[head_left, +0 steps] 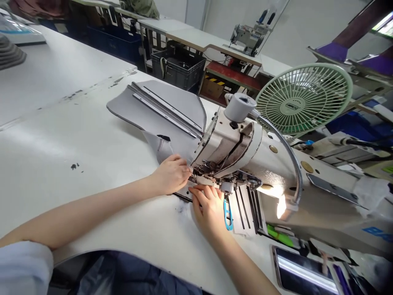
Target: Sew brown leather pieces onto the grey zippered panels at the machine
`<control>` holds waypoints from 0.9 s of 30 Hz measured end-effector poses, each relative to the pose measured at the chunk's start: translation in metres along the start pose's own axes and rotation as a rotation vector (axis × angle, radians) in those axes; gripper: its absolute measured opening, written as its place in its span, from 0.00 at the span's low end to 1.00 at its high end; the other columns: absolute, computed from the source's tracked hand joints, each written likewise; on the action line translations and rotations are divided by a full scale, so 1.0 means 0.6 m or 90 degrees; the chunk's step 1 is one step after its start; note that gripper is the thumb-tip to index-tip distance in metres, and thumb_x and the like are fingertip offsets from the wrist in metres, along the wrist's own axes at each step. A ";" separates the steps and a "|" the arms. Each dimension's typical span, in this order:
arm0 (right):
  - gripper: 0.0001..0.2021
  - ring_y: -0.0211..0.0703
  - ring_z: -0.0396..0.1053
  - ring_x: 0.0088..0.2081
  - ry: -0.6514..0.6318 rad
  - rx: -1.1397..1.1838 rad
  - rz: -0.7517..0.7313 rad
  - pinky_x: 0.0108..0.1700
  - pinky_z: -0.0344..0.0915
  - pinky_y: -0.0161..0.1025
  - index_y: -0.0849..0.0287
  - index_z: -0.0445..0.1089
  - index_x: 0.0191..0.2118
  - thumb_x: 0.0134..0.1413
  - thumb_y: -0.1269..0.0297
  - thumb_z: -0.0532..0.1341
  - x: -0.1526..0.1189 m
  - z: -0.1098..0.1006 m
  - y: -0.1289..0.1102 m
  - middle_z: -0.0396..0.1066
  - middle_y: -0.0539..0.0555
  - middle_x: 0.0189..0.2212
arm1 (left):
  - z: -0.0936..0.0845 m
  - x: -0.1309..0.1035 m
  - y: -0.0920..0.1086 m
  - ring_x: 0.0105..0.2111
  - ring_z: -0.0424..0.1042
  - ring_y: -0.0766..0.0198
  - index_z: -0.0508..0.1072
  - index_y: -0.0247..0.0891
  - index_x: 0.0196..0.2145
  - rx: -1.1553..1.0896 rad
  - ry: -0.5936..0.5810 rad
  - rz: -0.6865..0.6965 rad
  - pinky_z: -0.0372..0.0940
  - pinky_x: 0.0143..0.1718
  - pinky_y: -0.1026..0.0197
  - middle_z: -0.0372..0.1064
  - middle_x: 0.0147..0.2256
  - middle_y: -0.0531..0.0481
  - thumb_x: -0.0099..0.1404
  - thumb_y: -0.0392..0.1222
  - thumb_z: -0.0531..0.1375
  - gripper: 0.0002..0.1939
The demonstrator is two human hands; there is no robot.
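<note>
A grey fabric piece (pixel 129 105) with dark-bound edges and several long narrow strips on it lies on the left of the sewing machine (pixel 221 143). My left hand (pixel 174 175) is closed, its fingers pinching the piece's near edge beside the needle area. My right hand (pixel 211 207) lies palm down just in front of the presser foot, fingers stretched forward; the tips are partly hidden under the machine head. Blue thread snips (pixel 228 215) are right beside its outer edge. The needle itself cannot be made out.
Dark and white strips (pixel 245 209) lie under the machine arm. A lit lamp (pixel 281 206) hangs from a flexible neck. On the right are a phone (pixel 303 270), a green-handled tool (pixel 279 235) and a green fan (pixel 303 98). A grey crate (pixel 179 69) stands beyond the table.
</note>
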State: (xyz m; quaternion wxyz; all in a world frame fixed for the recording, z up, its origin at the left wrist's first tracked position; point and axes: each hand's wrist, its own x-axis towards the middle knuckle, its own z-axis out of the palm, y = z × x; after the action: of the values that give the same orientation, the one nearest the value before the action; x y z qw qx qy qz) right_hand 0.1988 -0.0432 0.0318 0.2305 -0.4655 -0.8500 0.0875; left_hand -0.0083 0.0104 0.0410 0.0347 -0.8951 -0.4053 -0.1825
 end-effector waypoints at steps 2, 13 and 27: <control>0.11 0.43 0.67 0.40 0.003 -0.001 -0.009 0.48 0.53 0.44 0.54 0.74 0.46 0.65 0.70 0.55 0.001 0.001 0.001 0.73 0.54 0.42 | -0.018 0.009 -0.018 0.53 0.68 0.55 0.75 0.37 0.43 0.036 -0.015 -0.054 0.56 0.55 0.50 0.75 0.45 0.45 0.71 0.44 0.52 0.15; 0.13 0.48 0.68 0.44 -0.006 0.084 0.000 0.48 0.60 0.48 0.55 0.75 0.45 0.65 0.68 0.53 -0.012 -0.002 0.004 0.73 0.56 0.41 | -0.034 -0.037 -0.031 0.51 0.70 0.49 0.69 0.34 0.57 0.105 -0.146 -0.145 0.62 0.45 0.50 0.68 0.55 0.36 0.73 0.50 0.47 0.24; 0.24 0.37 0.67 0.26 -0.405 0.591 0.273 0.22 0.60 0.31 0.59 0.68 0.42 0.57 0.42 0.53 0.121 0.035 -0.078 0.69 0.54 0.30 | -0.182 -0.284 -0.080 0.50 0.66 0.53 0.68 0.42 0.54 0.038 -0.066 -0.153 0.55 0.51 0.51 0.69 0.49 0.42 0.70 0.56 0.52 0.22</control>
State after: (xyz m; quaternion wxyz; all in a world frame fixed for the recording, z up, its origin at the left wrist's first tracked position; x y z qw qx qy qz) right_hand 0.1201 -0.0071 0.0528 0.1209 -0.4285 -0.6372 0.6291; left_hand -0.1796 -0.1018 0.0784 0.0180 -0.8471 -0.5159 -0.1267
